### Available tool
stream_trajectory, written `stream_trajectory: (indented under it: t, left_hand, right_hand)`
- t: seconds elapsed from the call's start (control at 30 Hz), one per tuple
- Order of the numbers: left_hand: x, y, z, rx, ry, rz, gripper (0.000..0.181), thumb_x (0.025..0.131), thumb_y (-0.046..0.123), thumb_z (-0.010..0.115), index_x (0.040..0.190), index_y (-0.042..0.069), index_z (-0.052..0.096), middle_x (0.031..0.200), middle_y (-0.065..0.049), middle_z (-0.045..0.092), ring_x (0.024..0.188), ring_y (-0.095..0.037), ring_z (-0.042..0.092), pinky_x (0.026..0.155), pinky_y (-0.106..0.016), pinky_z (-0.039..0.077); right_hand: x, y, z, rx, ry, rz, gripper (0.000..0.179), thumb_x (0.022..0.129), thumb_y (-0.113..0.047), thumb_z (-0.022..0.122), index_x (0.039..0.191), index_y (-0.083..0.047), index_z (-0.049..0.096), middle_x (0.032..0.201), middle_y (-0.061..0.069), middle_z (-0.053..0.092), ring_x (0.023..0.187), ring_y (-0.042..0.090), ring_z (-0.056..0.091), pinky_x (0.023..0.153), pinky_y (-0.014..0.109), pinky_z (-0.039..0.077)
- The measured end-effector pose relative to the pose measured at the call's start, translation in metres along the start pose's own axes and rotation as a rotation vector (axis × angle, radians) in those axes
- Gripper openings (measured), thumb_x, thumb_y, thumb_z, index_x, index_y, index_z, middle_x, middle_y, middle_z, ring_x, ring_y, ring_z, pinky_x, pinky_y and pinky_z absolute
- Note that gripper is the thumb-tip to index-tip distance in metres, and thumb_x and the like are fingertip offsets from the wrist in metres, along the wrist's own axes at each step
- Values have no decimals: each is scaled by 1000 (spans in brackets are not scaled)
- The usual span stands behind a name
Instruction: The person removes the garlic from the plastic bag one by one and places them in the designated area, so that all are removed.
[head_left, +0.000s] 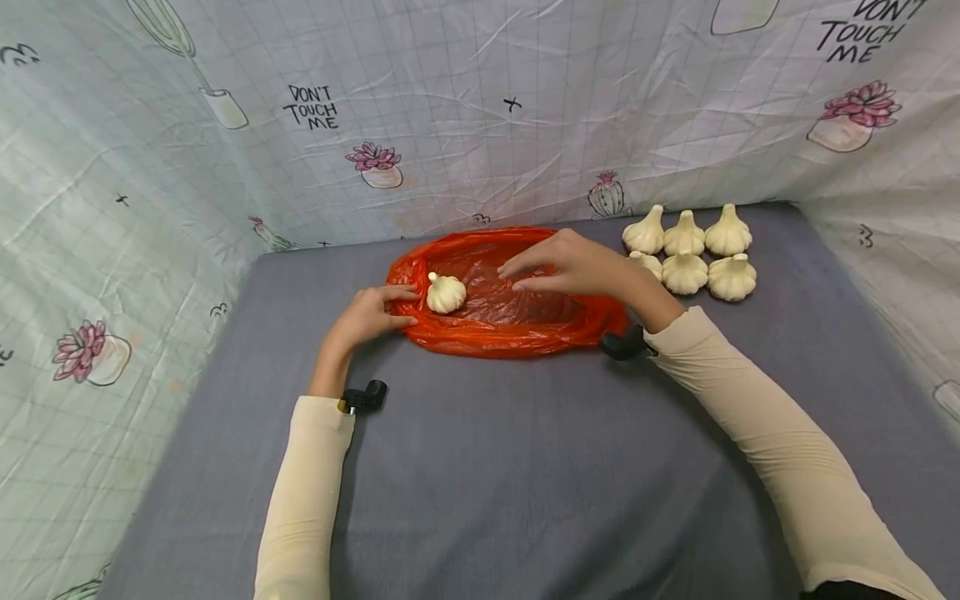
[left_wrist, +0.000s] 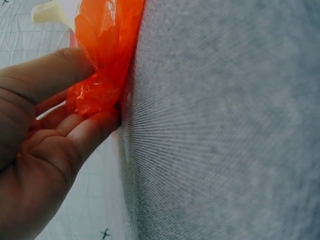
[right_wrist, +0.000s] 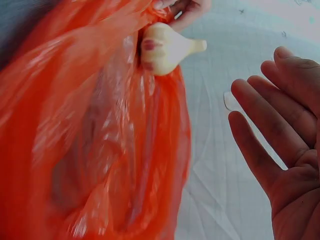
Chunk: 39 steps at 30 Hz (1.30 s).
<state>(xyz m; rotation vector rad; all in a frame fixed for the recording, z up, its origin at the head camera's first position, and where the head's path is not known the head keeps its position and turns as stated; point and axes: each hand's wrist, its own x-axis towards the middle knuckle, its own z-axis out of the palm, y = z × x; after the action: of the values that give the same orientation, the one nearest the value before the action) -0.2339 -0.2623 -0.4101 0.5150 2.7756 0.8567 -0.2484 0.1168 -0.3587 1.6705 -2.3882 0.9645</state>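
A red plastic bag [head_left: 517,337] lies spread on the table with its mouth open upward. One garlic bulb [head_left: 446,293] sits in its left end, stem pointing up and away; the right wrist view shows this garlic bulb [right_wrist: 162,50] too. My left hand [head_left: 367,315] grips the bag's left edge, and in the left wrist view thumb and fingers pinch the crumpled red film [left_wrist: 102,85]. Over the bag's middle hovers my right hand [head_left: 573,265], its fingers extended and nothing in them.
Several garlic bulbs [head_left: 686,233] stand in two rows at the back right, one partly covered by the right forearm. Grey cloth [head_left: 480,442] covers the table. A printed fabric curtain [head_left: 450,108] rises along the back and sides.
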Motion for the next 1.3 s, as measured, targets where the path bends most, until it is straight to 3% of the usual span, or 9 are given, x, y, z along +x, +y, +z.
stream_trajectory:
  t: [0.33,0.47,0.63,0.73,0.83,1.0,1.13,1.3]
  left_hand:
    - [1,0,-3,-4,-17,-13,44,88,16,81,130,5,70,142,-9,62,141,-32,45,114,-49,37]
    - [2,1,-6,3,-14,-14,44,89,17,81,130,6,70,141,-9,62,140,-32,46,114,-49,37]
    - [3,1,-6,9,-22,-14,44,89,18,80,130,7,70,142,-8,62,141,-32,45,115,-49,36]
    - [4,1,-6,7,-23,-12,43,89,19,80,130,7,70,142,-8,62,141,-31,45,115,-49,36]
    - [4,0,-5,11,-22,-7,43,89,19,80,129,7,71,141,-8,62,141,-32,46,115,-49,36]
    - [3,0,-5,4,-19,-3,43,88,19,81,129,7,71,140,-9,63,140,-32,47,114,-49,37]
    - [2,1,-5,-3,-21,-7,44,88,19,81,129,7,71,140,-9,63,139,-32,48,113,-49,38]
    - [1,2,-5,-16,-25,-31,44,88,19,81,130,7,71,139,-8,64,137,-32,49,110,-48,40]
  right_hand:
    - [54,12,18,63,-80,72,26,98,-22,71,122,-14,76,115,0,76,61,15,44,61,26,37]
    - [75,15,27,69,-100,100,26,97,-22,72,121,-13,76,113,0,76,64,17,44,64,28,37]
    - [94,25,38,97,-130,192,30,98,-26,71,124,-14,75,115,-3,76,84,11,63,78,28,48]
    - [102,31,43,115,-147,222,32,98,-28,71,126,-13,74,117,-2,75,102,10,68,91,31,50]
    - [108,38,47,118,-170,240,34,97,-32,71,127,-15,74,116,-5,75,105,10,67,96,32,46]
    - [116,45,54,168,-203,270,35,95,-34,74,126,-17,75,117,-7,75,102,7,65,94,30,46]
    - [119,47,61,247,-202,255,31,93,-25,77,121,-11,77,113,-2,76,104,9,69,93,29,54]
    - [121,45,64,259,-190,241,21,91,-20,79,109,-10,80,104,-1,78,100,11,73,90,28,56]
